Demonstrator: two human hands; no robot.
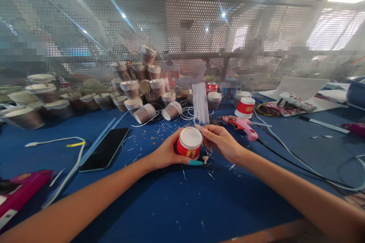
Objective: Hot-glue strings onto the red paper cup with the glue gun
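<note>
Between my hands is a small red paper cup [189, 148] with a white top and a gold patch on its side. My left hand [166, 149] is wrapped round it from the left, its thumb with a long turquoise nail lying along the front. At the cup's right rim, the fingers of my right hand [221, 141] are pinched together. What they pinch, if anything, is too small to make out. Just behind stands a bundle of thin white strips [200, 103]. White scraps lie scattered on the blue table [182, 205] around the cup.
Grey-brown wrapped cups [130, 89] are stacked at the back. A pink glue gun [247, 128] with a black cord lies right, near another red cup [245, 107]. To the left are a phone [106, 149] and a magenta tool [25, 191]. A perforated metal screen [194, 38] rises behind.
</note>
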